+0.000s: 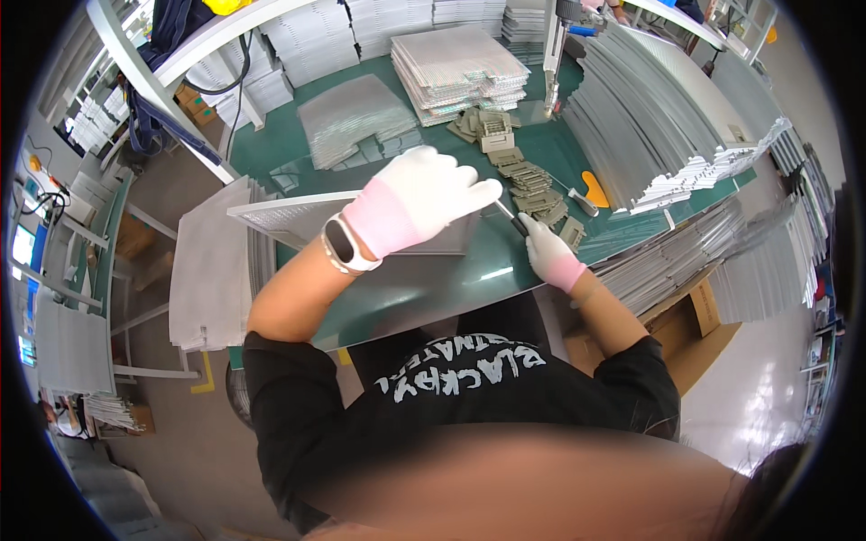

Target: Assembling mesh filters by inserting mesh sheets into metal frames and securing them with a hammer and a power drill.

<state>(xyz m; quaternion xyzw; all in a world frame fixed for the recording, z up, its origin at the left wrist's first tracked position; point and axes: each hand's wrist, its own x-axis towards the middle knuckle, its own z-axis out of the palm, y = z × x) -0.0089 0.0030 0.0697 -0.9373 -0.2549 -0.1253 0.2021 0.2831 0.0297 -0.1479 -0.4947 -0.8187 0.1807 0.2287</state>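
My left hand, in a white and pink glove with a watch at the wrist, is held over the table with its fingers curled. Whatever lies inside those fingers is hidden. Behind and below it stands a tilted flat panel with a light rim, partly covered by the hand and forearm. Gloved the same way, my right hand grips a slim tool with a dark handle and a thin pale shaft. The shaft's far end points at the left fingertips. Just beyond the right hand lie several olive-grey moulded parts.
Stacked sheets and clear plastic sheets occupy the back of the green table. Upright grey panels crowd the right side, near a yellow-orange piece. More sheets hang at the left edge; a cardboard box sits lower right.
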